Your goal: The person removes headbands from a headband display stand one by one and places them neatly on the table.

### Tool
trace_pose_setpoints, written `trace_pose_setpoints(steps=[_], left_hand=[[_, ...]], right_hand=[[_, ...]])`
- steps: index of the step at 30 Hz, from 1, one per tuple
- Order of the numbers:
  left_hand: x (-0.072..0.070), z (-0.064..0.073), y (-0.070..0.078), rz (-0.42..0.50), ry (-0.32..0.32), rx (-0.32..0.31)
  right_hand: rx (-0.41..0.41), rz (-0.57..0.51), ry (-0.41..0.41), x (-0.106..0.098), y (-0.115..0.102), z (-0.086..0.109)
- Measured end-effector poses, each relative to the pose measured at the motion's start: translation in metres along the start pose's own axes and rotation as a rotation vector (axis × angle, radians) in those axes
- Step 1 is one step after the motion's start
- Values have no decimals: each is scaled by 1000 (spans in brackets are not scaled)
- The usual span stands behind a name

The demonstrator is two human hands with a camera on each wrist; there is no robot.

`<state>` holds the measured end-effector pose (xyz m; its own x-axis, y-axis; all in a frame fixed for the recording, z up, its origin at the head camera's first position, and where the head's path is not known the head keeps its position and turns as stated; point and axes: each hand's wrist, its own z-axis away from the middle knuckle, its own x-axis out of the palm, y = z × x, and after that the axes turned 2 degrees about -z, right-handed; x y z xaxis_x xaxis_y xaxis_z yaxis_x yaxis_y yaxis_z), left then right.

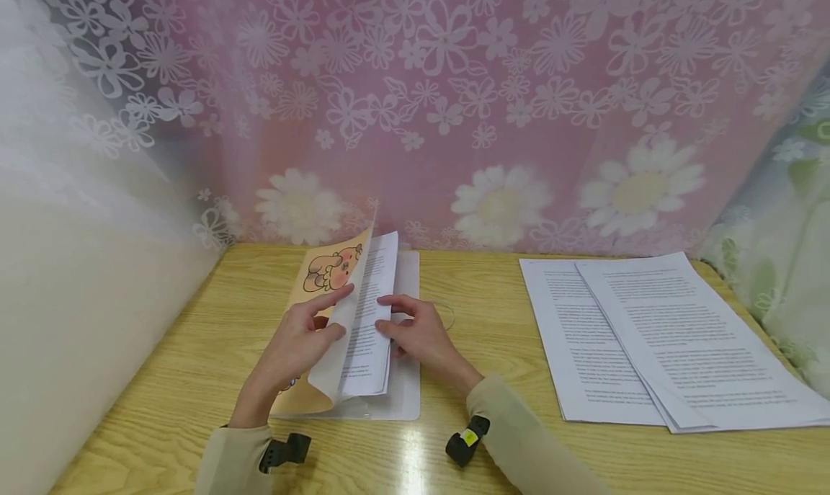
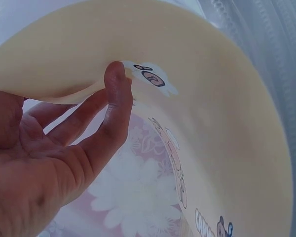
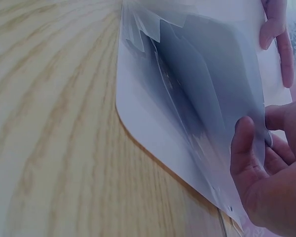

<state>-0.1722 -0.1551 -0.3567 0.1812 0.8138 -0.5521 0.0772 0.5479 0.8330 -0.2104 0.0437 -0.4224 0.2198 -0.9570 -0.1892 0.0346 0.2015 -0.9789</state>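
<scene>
**Folder on worktop, cover in L hand, printed leaf in R hand**

Folder (image 1: 406, 380) lies L of centre on wood-grain worktop (image 1: 483, 286), near its back edge. Cover (image 1: 327, 264) is lifted and bowed, orange-tan outside w/ a cartoon figure, pale inside; on my L wrist cam it bends in a big arc, more cartoons showing.

L hand (image 1: 301, 333): grip narrow, holding the cover, thumb + index on pale side, other fingers on outer side.

R hand (image 1: 421, 329): grip narrow too, pinching R edge of printed leaf (image 1: 366, 358), which stands tilted inside the folder, just beside the cover. R wrist cam gives me thumb on grey underside, fingers on far side; clear layers (image 3: 177, 103) sag below it, gap between. Can't tell if leaf is 1 sheet or several, or sleeved.

Thin cord (image 1: 450, 315) curves out past folder's R edge, by the R hand.

Well apart, R side: two batches of printed pages, right batch (image 1: 687, 329) overlapping left batch (image 1: 551, 315), text up, right one slanted.

Both forearms in beige sleeves (image 1: 534, 437), black strap units (image 1: 467, 444) at wrists; yellow patch on R one. Pink floral curtain (image 1: 402, 163) behind.
</scene>
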Motion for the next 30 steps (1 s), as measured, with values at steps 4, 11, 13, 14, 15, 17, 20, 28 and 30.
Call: trace_pose_setpoints(steps=[4, 11, 13, 14, 15, 17, 20, 28, 30], left_hand=[[-2, 0, -1, 23, -11, -9], [-6, -1, -2, -6, 11, -7], [-6, -1, -2, -16, 17, -12], [-6, -1, -2, -20, 20, -15], [-6, -1, -2, -9, 16, -23], [-7, -1, -3, 21, 15, -40], [-9, -1, -3, 85, 3, -55], [-15, 1, -3, 206, -18, -49], [-15, 2, -2, 223, -17, -48]], right_hand=[[1, -1, -11, -2, -1, 1], [-59, 45, -31, -11, -5, 6], [-74, 56, -33, -15, -6, 8], [-82, 56, -35, -17, -7, 10], [-87, 56, -35, -19, -9, 11], [-93, 51, -34, -24, -12, 16], [-102, 58, -28, -32, -21, 24], [-192, 187, -8, -61, -17, 35], [-229, 254, 16, -70, -12, 37]])
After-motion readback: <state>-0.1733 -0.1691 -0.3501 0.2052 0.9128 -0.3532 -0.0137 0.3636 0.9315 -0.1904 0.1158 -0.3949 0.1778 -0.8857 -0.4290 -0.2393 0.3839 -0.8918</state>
